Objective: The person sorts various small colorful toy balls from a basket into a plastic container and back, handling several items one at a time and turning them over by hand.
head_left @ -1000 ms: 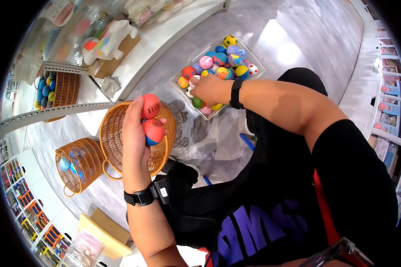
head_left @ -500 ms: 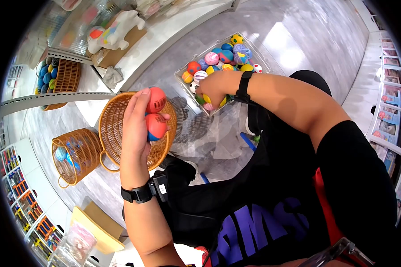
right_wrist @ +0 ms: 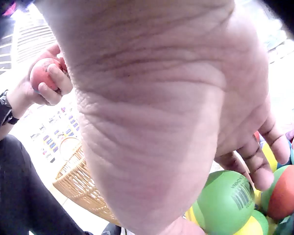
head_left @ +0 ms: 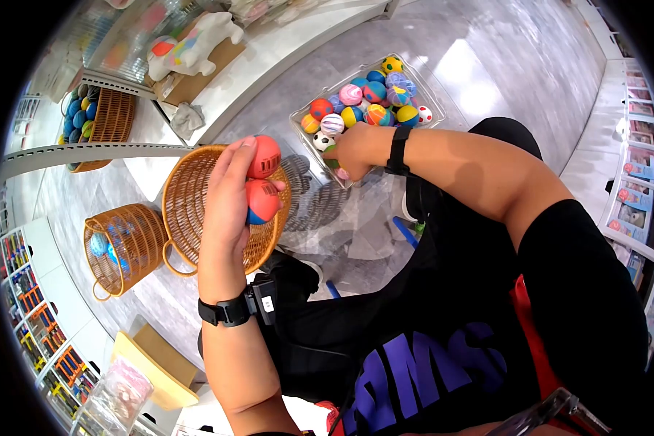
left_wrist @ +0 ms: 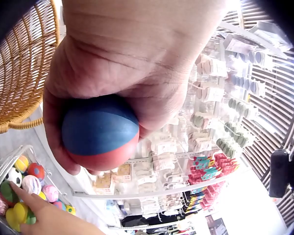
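My left hand (head_left: 224,207) grips two red-and-blue balls, one (head_left: 264,158) above the other (head_left: 262,201), over the mouth of a large wicker basket (head_left: 185,211). The left wrist view shows the blue side of one ball (left_wrist: 100,128) against the palm. Over the near side of a clear tray (head_left: 430,91) full of colourful balls is my right hand (head_left: 362,151). Seen from the right wrist, its fingers are spread and loosely bent above the balls, with a green ball (right_wrist: 225,201) between thumb and fingers; whether they touch it is unclear.
A smaller wicker basket (head_left: 127,247) with blue balls stands left of the large one. Another basket (head_left: 114,116) of balls sits beyond a metal shelf edge (head_left: 87,152). A white shelf (head_left: 283,54) runs behind, holding a plush toy (head_left: 196,47).
My right hand has shifted slightly toward the tray's near edge, uncovering more of the black-and-white ball and the white striped ball. My left hand keeps its grip on both balls.
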`<state>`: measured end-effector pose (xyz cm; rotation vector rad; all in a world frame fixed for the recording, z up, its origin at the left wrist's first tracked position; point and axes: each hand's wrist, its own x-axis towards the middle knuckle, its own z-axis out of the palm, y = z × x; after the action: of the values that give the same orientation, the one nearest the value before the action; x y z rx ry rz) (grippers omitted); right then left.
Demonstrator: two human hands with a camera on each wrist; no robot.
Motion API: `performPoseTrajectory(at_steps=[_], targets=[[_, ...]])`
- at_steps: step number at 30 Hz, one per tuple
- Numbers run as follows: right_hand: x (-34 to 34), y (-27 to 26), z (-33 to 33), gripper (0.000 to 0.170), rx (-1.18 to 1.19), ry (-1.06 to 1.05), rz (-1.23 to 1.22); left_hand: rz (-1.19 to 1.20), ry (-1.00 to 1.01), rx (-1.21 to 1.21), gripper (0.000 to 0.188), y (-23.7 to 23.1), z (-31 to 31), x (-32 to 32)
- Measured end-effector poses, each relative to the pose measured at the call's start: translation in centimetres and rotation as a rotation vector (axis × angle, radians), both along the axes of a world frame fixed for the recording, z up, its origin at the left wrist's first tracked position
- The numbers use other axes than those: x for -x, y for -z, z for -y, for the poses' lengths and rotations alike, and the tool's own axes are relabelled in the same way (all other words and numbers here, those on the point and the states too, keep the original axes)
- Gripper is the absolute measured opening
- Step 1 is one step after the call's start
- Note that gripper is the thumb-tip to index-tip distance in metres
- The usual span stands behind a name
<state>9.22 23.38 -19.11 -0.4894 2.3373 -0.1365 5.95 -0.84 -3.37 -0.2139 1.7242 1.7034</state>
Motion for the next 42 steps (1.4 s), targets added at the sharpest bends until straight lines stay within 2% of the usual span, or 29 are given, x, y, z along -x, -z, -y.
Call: performPoseTrajectory(at_steps=[6, 8, 9, 10, 13, 14, 16, 17, 18, 20, 23, 27, 29, 30, 32, 33, 35, 36, 38, 40, 42], targets=[[1.7, -2.7, 1.0, 0.062, -0.055, -0.059, 0.077, 0.0, 0.009, -0.009, 0.045, -0.3, 0.1, -0.2], [2.7, -4.9, 1.4, 0.075, -0.106, -0.026, 0.17, -0.005, 0.004, -0.014, 0.045, -0.2, 0.4, -0.1], [2.7, -4.6, 1.0, 0.067, -0.022, 0.022, 0.108, -0.007, 0.007, -0.025, 0.045, -0.1, 0.5, 0.0], [3.0, -4.4, 0.6, 0.067, -0.023, 0.017, 0.109, -0.009, 0.01, -0.035, 0.046, 0.0, 0.7, 0.1], [4.2, -5.2, -0.1, 0.053, 0.198, 0.125, 0.185, -0.01, 0.0, -0.047, 0.046, 0.4, 0.9, 0.2], [4.4, -5.7, -0.3, 0.053, 0.198, 0.119, 0.185, -0.01, -0.006, -0.047, 0.046, 0.5, 1.0, 0.3], [4.6, -6.6, -0.5, 0.05, 0.512, 0.213, 0.138, 0.013, -0.011, -0.032, 0.047, 0.9, 1.3, 0.4], [4.8, -6.8, -0.2, 0.05, 0.534, 0.27, 0.151, 0.012, -0.017, -0.032, 0.047, 0.9, 1.4, 0.5], [5.0, -6.6, -0.1, 0.05, 0.533, 0.265, 0.152, 0.027, -0.012, -0.021, 0.047, 0.9, 1.4, 0.5], [5.4, -6.9, -0.1, 0.057, 0.648, 0.176, -0.001, 0.042, -0.005, -0.012, 0.047, 1.0, 1.5, 0.7], [5.1, -8.8, -0.4, 0.06, 0.615, 0.193, 0.036, 0.051, 0.002, -0.002, 0.047, 1.4, 1.6, 1.0], [5.0, -8.7, -0.7, 0.057, 0.602, 0.236, 0.04, 0.046, 0.016, -0.008, 0.047, 1.5, 1.5, 0.9], [5.2, -7.3, -1.2, 0.052, 0.432, 0.141, -0.145, 0.042, 0.02, -0.002, 0.047, 1.4, 1.3, 0.8], [5.1, -6.6, -1.6, 0.052, 0.43, 0.141, -0.143, 0.038, 0.026, 0.0, 0.047, 1.4, 1.3, 0.8], [4.8, -6.1, -2.3, 0.046, 0.329, 0.072, -0.297, 0.034, 0.032, 0.001, 0.047, 1.4, 1.2, 0.8], [4.5, -6.1, -2.2, 0.046, 0.328, 0.072, -0.296, 0.031, 0.04, -0.001, 0.047, 1.5, 1.2, 0.8], [4.0, -6.2, -1.8, 0.044, 0.174, 0.089, -0.115, 0.028, 0.048, -0.003, 0.047, 1.5, 1.2, 0.8], [3.8, -5.0, -1.8, 0.044, 0.174, 0.088, -0.115, 0.025, 0.053, -0.006, 0.047, 1.5, 1.2, 0.7], [3.3, -2.8, -1.2, 0.045, 0.01, 0.01, -0.056, 0.023, 0.055, -0.008, 0.046, 1.5, 1.3, 0.7], [2.2, -2.1, -1.0, 0.049, -0.014, -0.018, -0.076, 0.006, 0.055, -0.013, 0.046, 1.5, 1.4, 0.6], [1.4, -1.1, -0.8, 0.053, -0.032, -0.096, -0.204, 0.012, 0.045, -0.012, 0.045, 1.2, 1.3, 0.5]])
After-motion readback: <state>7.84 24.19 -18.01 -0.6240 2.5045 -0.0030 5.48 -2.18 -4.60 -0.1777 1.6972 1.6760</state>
